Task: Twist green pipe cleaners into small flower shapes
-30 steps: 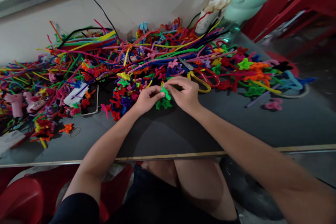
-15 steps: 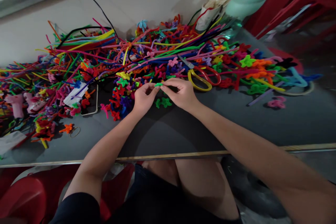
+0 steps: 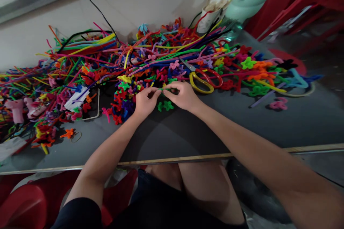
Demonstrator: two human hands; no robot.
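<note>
My left hand (image 3: 146, 103) and my right hand (image 3: 182, 96) meet fingertip to fingertip above the front of a pile of colourful pipe cleaners (image 3: 107, 52). Both pinch a small green pipe cleaner piece (image 3: 160, 89), mostly covered by the fingers. Just below them, green flower shapes (image 3: 168, 105) lie on the dark table (image 3: 172, 136). Scissors (image 3: 201, 78) with yellow and red handles rest right of my right hand, their blades pointing up and left.
A phone (image 3: 92, 109) lies left among bent flower shapes. At the back right stand a paper cup (image 3: 206, 22) and a green bottle (image 3: 242, 3). A pink shape (image 3: 278, 103) is on the right. Red chairs (image 3: 292, 3) are beyond.
The view has shifted slightly. The fingertips have closed further over the green piece, so less of it shows. Both hands stay together at nearly the same spot.
</note>
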